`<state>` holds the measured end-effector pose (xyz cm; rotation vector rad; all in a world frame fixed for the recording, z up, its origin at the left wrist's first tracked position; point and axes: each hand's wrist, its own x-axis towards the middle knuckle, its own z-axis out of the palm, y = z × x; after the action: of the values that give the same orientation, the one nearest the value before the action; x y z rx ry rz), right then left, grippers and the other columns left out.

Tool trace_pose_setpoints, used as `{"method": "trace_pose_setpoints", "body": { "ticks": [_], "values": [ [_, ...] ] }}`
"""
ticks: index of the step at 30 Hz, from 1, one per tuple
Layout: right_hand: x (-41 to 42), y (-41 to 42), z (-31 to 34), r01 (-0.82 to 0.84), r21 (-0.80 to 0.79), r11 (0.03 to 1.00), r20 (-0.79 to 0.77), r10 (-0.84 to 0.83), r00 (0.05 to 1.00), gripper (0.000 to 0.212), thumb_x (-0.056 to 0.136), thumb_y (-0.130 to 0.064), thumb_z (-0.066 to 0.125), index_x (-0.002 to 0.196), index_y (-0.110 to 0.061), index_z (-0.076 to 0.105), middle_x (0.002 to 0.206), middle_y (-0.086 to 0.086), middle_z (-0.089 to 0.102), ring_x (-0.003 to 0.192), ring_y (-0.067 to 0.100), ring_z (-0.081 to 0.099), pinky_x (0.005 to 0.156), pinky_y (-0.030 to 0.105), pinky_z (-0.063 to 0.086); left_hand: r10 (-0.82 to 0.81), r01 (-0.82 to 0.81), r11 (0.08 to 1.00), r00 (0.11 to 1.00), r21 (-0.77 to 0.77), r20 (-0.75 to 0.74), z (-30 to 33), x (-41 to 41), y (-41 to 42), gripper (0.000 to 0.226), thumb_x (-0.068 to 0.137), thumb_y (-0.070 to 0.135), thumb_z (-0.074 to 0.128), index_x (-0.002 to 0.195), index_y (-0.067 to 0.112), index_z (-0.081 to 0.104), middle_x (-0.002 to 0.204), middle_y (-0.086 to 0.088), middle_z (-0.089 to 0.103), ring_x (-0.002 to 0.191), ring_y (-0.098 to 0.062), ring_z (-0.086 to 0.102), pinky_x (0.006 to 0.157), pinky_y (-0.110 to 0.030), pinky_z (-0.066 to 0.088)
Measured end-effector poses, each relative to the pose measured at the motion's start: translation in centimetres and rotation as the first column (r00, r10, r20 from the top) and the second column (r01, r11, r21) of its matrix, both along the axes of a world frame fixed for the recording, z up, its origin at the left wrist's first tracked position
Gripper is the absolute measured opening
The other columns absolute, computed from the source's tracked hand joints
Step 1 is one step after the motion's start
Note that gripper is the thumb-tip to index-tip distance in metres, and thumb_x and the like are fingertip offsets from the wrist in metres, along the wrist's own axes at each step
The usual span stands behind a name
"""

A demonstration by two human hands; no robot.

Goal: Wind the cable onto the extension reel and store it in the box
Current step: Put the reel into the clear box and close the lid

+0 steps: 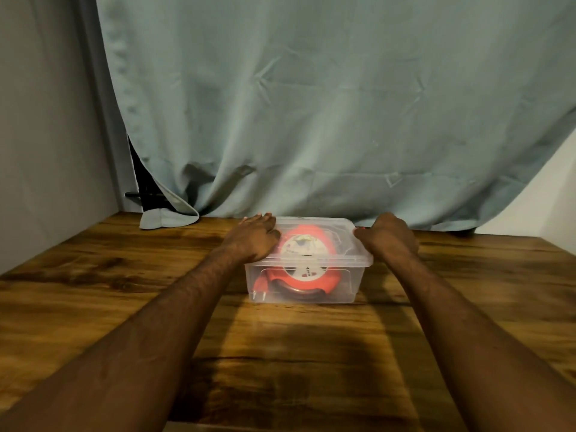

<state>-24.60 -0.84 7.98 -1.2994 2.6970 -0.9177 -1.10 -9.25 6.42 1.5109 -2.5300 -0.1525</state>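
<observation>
A clear plastic box stands near the back middle of the wooden table, with its clear lid on top. Inside it lies the red extension reel with a white round face and a black handle at the front; a red plug shows at the box's lower left. My left hand lies flat on the lid's left edge, fingers pointing away from me. At the lid's right edge my right hand curls over the rim, its thumb on the lid.
The wooden table reaches from the near edge to a grey-green curtain hanging right behind the box. A curtain corner lies on the table at back left. A wall stands to the left.
</observation>
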Motion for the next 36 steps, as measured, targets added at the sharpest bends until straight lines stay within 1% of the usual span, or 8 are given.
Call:
{"method": "trace_pose_setpoints", "body": {
  "ticks": [12, 16, 20, 22, 25, 29, 32, 36],
  "values": [
    [2.7, 0.5, -0.9, -0.054, 0.013, 0.998, -0.541, 0.053, 0.839, 0.022, 0.097, -0.013, 0.055, 0.112, -0.011, 0.071, 0.114, 0.012, 0.069, 0.103, 0.030, 0.068, 0.081, 0.037, 0.053, -0.014, 0.014, 1.000, 0.999, 0.006, -0.039, 0.0, 0.2, 0.2, 0.058, 0.117, 0.036, 0.026, 0.170, 0.013, 0.018, 0.180, -0.005, 0.011, 0.167, -0.022, 0.011, 0.132, -0.033, 0.007],
    [3.4, -0.3, -1.0, -0.434, -0.005, 0.901, -0.443, 0.387, 0.809, 0.039, 0.100, -0.042, 0.053, 0.132, -0.026, 0.067, 0.140, 0.005, 0.060, 0.125, 0.028, 0.058, 0.099, 0.040, 0.047, 0.025, -0.018, 0.999, 0.976, 0.034, -0.217, -0.2, 0.2, 0.6, 0.057, 0.115, 0.031, 0.039, 0.168, 0.015, 0.028, 0.177, -0.004, 0.023, 0.164, -0.023, 0.023, 0.131, -0.033, 0.016],
    [3.7, -0.8, -1.0, -0.508, 0.191, 0.840, -0.181, 0.539, 0.823, 0.050, 0.097, -0.065, 0.044, 0.140, -0.044, 0.059, 0.150, -0.006, 0.057, 0.135, 0.024, 0.053, 0.108, 0.037, 0.043, 0.160, -0.239, 0.971, 0.696, -0.016, -0.700, -1.8, 0.6, 0.3, 0.051, 0.103, 0.018, 0.058, 0.154, 0.014, 0.054, 0.160, -0.010, 0.055, 0.143, -0.032, 0.055, 0.120, -0.046, 0.045],
    [3.6, -0.8, -1.0, -0.505, 0.204, 0.839, -0.176, 0.539, 0.824, 0.050, 0.097, -0.065, 0.047, 0.143, -0.048, 0.055, 0.153, -0.008, 0.053, 0.137, 0.023, 0.052, 0.110, 0.037, 0.042, 0.331, -0.320, 0.928, 0.473, 0.191, -0.816, -3.2, 1.4, -0.6, 0.043, 0.100, 0.022, 0.060, 0.141, 0.010, 0.065, 0.146, -0.016, 0.065, 0.129, -0.035, 0.064, 0.110, -0.047, 0.053],
    [3.5, -1.0, -1.1, -0.508, 0.191, 0.840, -0.185, 0.539, 0.822, 0.048, 0.097, -0.064, 0.047, 0.142, -0.048, 0.056, 0.152, -0.007, 0.054, 0.136, 0.023, 0.053, 0.108, 0.036, 0.042, 0.678, 0.114, 0.707, 0.174, 0.698, -0.715, -4.7, 2.7, -0.3, 0.044, 0.095, 0.047, 0.063, 0.117, 0.012, 0.077, 0.113, -0.013, 0.079, 0.100, -0.030, 0.073, 0.081, -0.039, 0.063],
    [3.7, -1.1, -1.2, -0.528, 0.157, 0.834, -0.188, 0.550, 0.813, 0.047, 0.098, -0.062, 0.048, 0.141, -0.047, 0.058, 0.151, -0.007, 0.055, 0.134, 0.024, 0.054, 0.107, 0.035, 0.043, 0.768, 0.385, 0.559, 0.093, 0.734, -0.634, -5.7, 4.7, -0.3, 0.053, 0.084, 0.051, 0.079, 0.116, 0.010, 0.073, 0.092, -0.004, 0.068, 0.080, -0.016, 0.063, 0.079, -0.024, 0.057],
    [3.5, -1.1, -1.3, -0.524, 0.142, 0.840, -0.180, 0.543, 0.820, 0.045, 0.098, -0.061, 0.049, 0.140, -0.047, 0.059, 0.151, -0.006, 0.056, 0.133, 0.025, 0.055, 0.105, 0.036, 0.043, 0.736, 0.409, 0.600, 0.055, 0.688, -0.675, -4.7, 5.1, -0.1, 0.033, 0.090, 0.034, 0.079, 0.109, 0.008, 0.072, 0.084, -0.004, 0.067, 0.072, -0.015, 0.064, 0.062, -0.022, 0.056],
    [3.5, -1.2, -1.4, -0.525, 0.119, 0.843, -0.177, 0.538, 0.824, 0.046, 0.097, -0.063, 0.052, 0.138, -0.045, 0.062, 0.150, -0.008, 0.057, 0.133, 0.024, 0.055, 0.106, 0.036, 0.044, 0.650, 0.230, 0.710, 0.152, 0.666, -0.745, -2.8, 3.6, 0.1, 0.023, 0.101, 0.014, 0.063, 0.120, 0.001, 0.067, 0.111, -0.021, 0.077, 0.098, -0.029, 0.073, 0.094, -0.047, 0.064]
  ]
}}
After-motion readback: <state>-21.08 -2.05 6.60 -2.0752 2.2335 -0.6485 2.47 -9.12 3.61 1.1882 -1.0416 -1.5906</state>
